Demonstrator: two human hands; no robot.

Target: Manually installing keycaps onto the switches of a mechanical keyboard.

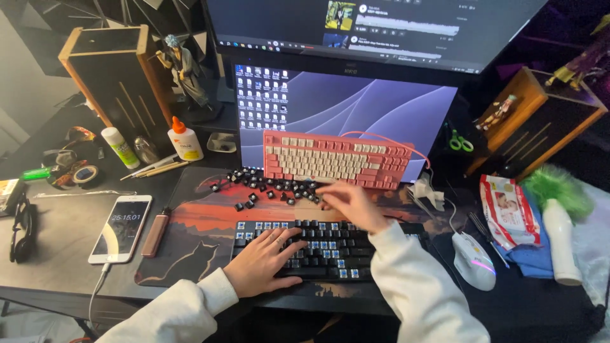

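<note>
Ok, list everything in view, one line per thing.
black keyboard: one, black, some keys off, on desk mat, front
loose keycaps: many, black, on mat behind the black keyboard
pink keyboard: one, pink and cream, propped against lower monitor
monitors: two, stacked, centre back
desk mat: one, red and black
phone: one, white, left of mat
mouse: one, white, right
wipes pack: one, red and white, right
glue bottle: one, white, orange cap, back left
speakers: two, wood, either side
figurine: one, back left
left hand: on the black keyboard
right hand: blurred, over the keycaps
</note>
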